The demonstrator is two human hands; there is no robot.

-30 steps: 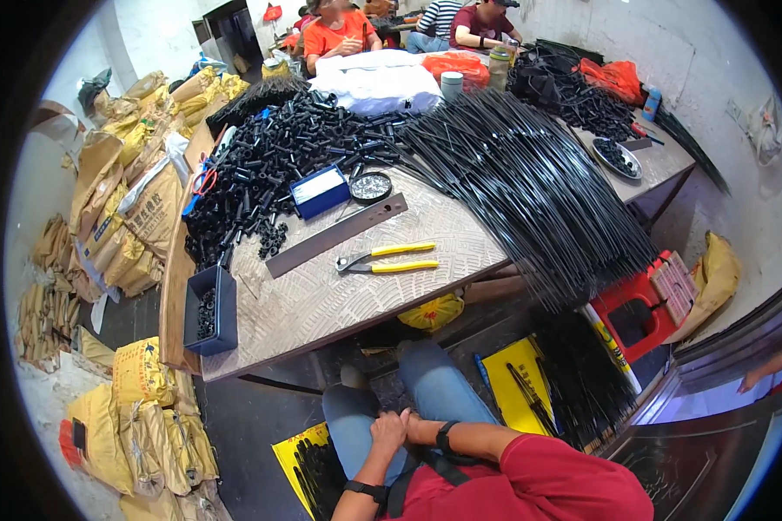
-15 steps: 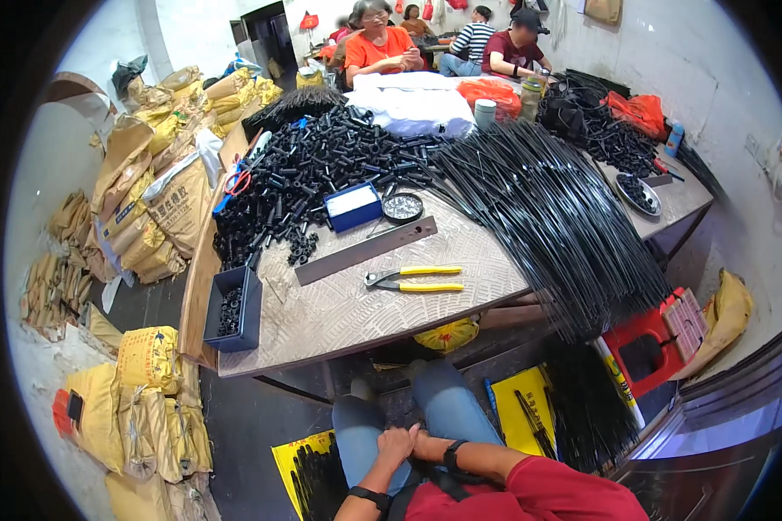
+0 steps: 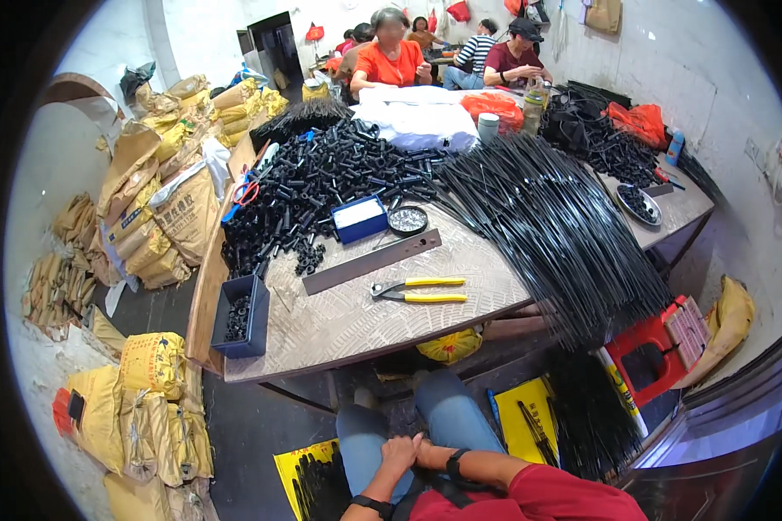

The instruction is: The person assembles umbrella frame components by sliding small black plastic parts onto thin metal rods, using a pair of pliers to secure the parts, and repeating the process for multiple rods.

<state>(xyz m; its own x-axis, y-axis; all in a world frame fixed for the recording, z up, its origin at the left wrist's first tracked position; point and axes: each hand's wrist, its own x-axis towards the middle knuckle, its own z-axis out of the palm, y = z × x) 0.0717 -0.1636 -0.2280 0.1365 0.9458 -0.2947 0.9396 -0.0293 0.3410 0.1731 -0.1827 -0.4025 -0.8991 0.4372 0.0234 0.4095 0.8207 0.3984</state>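
Hands, the left [image 3: 399, 452] and the right [image 3: 423, 451], lie curled and pressed together over the lap, nearer the wearer than the pincers [image 3: 434, 298] and below their level; they hold no item (how the fingers interlock, I cannot tell). The yellow-handled pincers lie flat on the patterned surface [image 3: 339, 332], jaws pointing left. Just beyond the pincers a flat metal bar [image 3: 372, 261] lies at a slant, and past it stand a blue box [image 3: 360, 219] with white contents and a round dish [image 3: 407, 220], side by side. Left of the pincers sits a dark blue bin [image 3: 240, 334] with small black parts inside. Farther back from them spreads a heap of black tubes [image 3: 339, 169]; to their right, long black rods [image 3: 556, 230] overhang the edge.
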